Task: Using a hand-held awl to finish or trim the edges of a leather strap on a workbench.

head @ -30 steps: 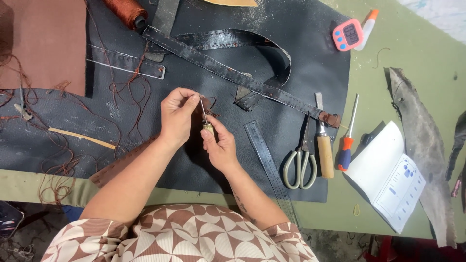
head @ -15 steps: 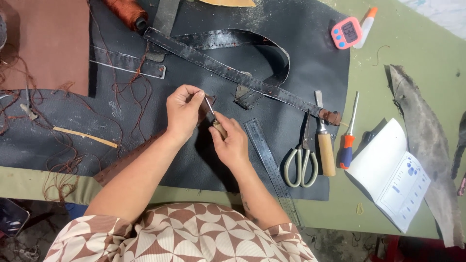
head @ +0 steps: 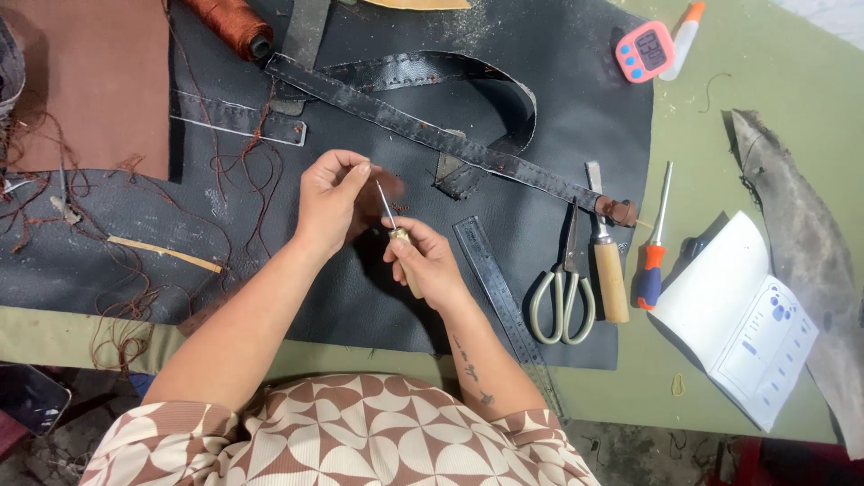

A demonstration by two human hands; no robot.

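Observation:
My right hand (head: 430,263) grips a small awl (head: 393,223) by its pale wooden handle, metal point up and to the left. My left hand (head: 330,196) pinches a small brown leather piece (head: 385,187) just above the awl's tip. Both hands hover over a large dark leather sheet (head: 540,90) on the green table. A long dark strap (head: 432,135) with stitch holes lies across the sheet behind my hands. Rust-brown thread (head: 238,171) trails loosely to the left of my left hand.
A metal ruler (head: 497,281), scissors (head: 562,297), a wooden-handled knife (head: 607,261) and a red-handled screwdriver (head: 652,256) lie right of my hands. A white booklet (head: 747,324), pink timer (head: 644,49), thread spool (head: 234,20) and brown leather (head: 85,81) sit around.
My left hand has shifted slightly left and up with the brown piece. The awl in my right hand has pulled back, so its point now shows bare between the hands.

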